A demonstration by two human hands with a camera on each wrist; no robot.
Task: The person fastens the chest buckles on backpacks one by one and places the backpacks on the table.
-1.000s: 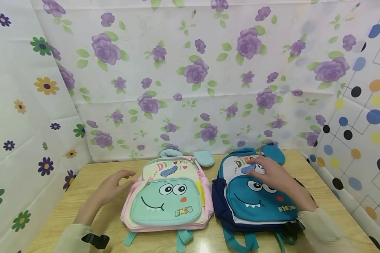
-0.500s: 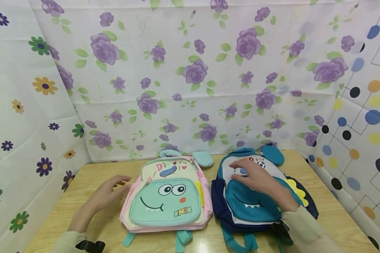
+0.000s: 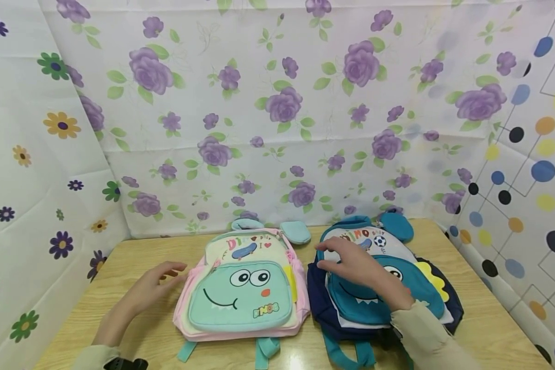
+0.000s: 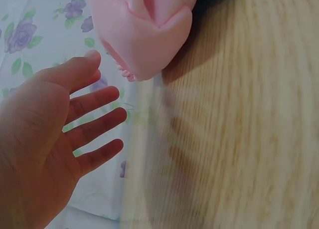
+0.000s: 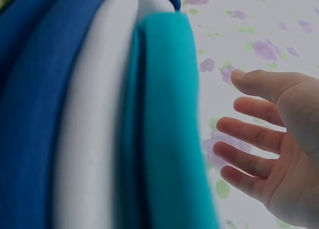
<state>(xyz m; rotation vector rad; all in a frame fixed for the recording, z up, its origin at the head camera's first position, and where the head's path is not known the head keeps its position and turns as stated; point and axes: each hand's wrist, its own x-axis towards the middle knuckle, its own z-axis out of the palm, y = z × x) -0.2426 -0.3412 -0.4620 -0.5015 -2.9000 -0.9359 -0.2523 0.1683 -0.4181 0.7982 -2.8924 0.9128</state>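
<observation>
Bench (image 3: 134, 252) bears pink backpack (image 3: 240, 295), with blue backpack (image 3: 416, 288) at its three o'clock and left hand (image 3: 150, 285), empty, fingers relaxed, at its nine o'clock; right hand (image 3: 355, 263), likewise empty and relaxed, over blue backpack.

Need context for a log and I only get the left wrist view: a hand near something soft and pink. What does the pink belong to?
Observer: The head view shows it's the side of a pink and mint backpack with a cartoon face on its front pocket.
Operator: OK. What's on the right side?
Observer: In the head view, the right hand shows in front of a blue backpack, partly covering it.
Operator: Gripping it?
Observer: No. In the right wrist view the fingers are spread and hold nothing.
</observation>
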